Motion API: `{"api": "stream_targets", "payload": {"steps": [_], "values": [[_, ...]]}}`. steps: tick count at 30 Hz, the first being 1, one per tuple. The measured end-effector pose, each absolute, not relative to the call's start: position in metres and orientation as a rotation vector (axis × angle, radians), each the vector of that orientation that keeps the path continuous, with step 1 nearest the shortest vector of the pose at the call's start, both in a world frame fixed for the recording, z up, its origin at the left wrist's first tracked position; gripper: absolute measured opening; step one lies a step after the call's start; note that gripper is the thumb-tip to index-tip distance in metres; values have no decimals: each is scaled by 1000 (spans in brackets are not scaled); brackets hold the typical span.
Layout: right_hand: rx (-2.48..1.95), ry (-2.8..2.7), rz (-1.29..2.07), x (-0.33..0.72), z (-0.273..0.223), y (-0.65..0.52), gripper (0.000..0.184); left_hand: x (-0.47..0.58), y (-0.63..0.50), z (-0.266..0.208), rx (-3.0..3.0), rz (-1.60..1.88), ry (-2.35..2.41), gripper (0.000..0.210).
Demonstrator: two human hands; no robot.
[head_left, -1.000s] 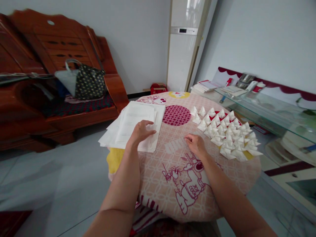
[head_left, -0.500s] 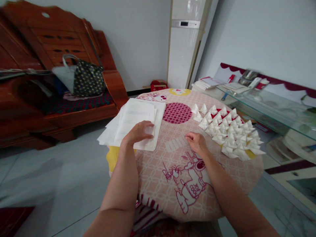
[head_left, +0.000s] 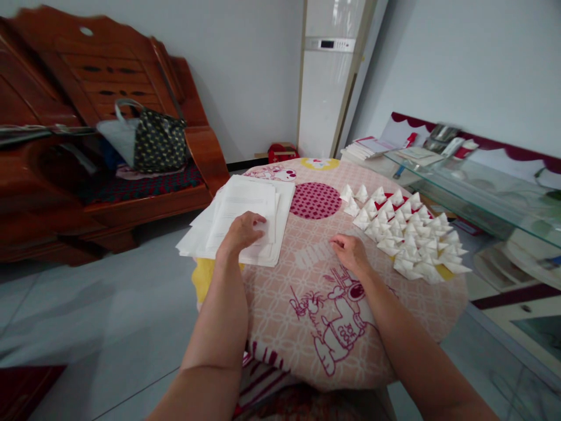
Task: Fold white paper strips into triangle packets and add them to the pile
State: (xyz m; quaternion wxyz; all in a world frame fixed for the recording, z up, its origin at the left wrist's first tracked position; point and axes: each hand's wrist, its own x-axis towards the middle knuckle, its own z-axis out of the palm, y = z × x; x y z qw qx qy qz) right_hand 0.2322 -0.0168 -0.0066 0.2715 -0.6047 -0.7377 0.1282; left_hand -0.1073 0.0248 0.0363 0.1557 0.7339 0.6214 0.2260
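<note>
A stack of white paper sheets [head_left: 252, 190] lies on the left side of the cloth-covered round table [head_left: 307, 327], its edges uneven and faint print on the top sheet. My left hand [head_left: 244, 232] is over the near part of this stack, thumb and curved fingers apart, with nothing between them. Whether its fingertips touch the top sheet, I cannot tell. On the bare cloth to the right rests my right hand [head_left: 352, 252], fingers curled in and no object showing in them. Beyond it, several small folded white paper pieces [head_left: 405, 234] stand in close rows, pointed tips up.
A glass-topped cabinet [head_left: 486, 190] borders the table on the right, with papers and small items on it. Behind stands a tall white air conditioner [head_left: 324, 93]. At left is a wooden sofa [head_left: 118, 64] with a dark patterned bag [head_left: 160, 140] on its seat.
My left hand has shifted slightly left and back over the paper stack, and its thumb and fingers are a little closer together. My right hand stays where it was.
</note>
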Motion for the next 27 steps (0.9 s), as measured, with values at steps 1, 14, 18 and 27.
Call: {"api": "stream_targets", "payload": {"steps": [1, 14, 18, 27], "values": [[-1633, -1983, 346, 232, -7, -17, 22, -107, 25, 37, 2142, 624, 1707, 39], [-1652, -1999, 373, 231, -3, -17, 24, -107, 22, 40, 2259, 495, 1576, 45], [-1656, -1981, 358, 231, -3, -17, 25, -104, 21, 39, 2280, 472, 1563, 49], [-1634, -1987, 337, 232, -7, -17, 25, -100, 20, 44, 2210, 576, 1595, 36]]}}
